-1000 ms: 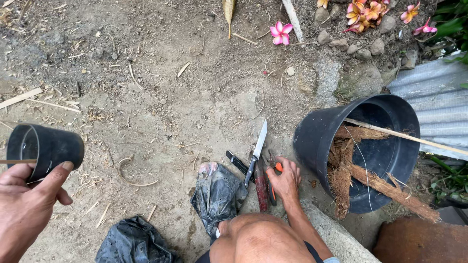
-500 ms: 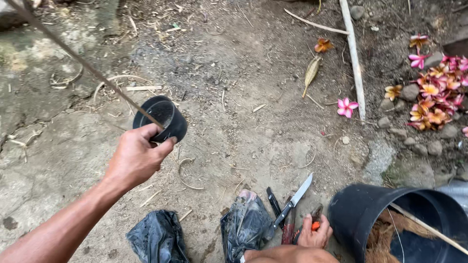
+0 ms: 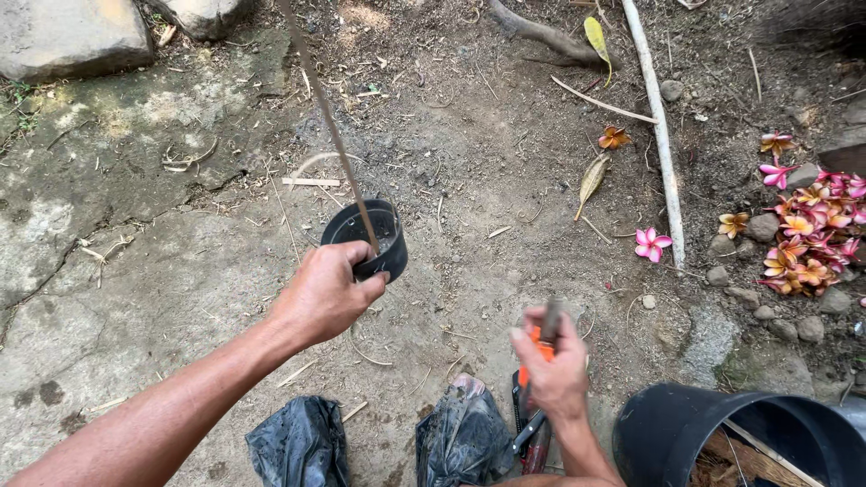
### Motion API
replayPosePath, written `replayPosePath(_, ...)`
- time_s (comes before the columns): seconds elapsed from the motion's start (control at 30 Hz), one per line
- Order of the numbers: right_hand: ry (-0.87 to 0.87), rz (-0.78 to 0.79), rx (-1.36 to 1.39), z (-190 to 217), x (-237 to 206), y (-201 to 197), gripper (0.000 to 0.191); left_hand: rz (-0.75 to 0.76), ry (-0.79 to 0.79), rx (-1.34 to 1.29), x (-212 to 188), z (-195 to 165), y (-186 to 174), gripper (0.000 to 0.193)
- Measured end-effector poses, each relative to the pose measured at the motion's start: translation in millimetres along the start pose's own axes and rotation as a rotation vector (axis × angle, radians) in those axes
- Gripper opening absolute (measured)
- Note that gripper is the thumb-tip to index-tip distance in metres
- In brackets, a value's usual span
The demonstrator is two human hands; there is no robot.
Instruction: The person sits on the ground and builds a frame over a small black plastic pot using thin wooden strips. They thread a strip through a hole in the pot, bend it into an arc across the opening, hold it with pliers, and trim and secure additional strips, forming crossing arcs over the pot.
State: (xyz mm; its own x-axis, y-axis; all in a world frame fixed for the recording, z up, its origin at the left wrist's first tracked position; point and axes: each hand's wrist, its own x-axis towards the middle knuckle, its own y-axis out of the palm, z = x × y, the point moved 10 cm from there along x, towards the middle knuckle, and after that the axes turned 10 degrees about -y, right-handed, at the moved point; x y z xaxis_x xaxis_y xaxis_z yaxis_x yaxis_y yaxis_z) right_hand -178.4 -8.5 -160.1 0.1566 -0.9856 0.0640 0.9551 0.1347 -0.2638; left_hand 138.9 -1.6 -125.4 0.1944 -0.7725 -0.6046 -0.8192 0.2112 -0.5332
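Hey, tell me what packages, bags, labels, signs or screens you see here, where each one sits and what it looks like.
No labels, signs or screens show.
Crumpled black plastic bag: on the ground at the bottom edge, below the left hand, which holds a small black plastic pot.
Second crumpled black plastic bag: right of the first, with a pinkish patch on top, beside the right hand, which grips a blurred orange-handled tool.

My head camera, the only view, looks steeply down and forward from above my arms at the dirt ground (image 3: 505, 180), close enough to crop the bucket (image 3: 686, 433) at the bottom right.
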Motion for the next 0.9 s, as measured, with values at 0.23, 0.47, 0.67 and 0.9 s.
replayPosePath(0.23,-0.150,0.366,0.057,59,36,124,0.034,-0.023,0.145,0.222,-11,-15,17,0.024)
replayPosePath(0.47,-0.231,0.467,0.009,75,41,145,0.030,-0.137,0.318,0.559,-10,-16,35,0.013)
replayPosePath(0.67,-0.240,0.378,0.045,61,36,139,0.024,-0.140,0.430,0.598,-14,-22,47,0.018)
replayPosePath(0.9,-0.257,0.392,0.052,48,35,134,0.020,-0.162,0.460,0.588,-18,-27,49,0.014)
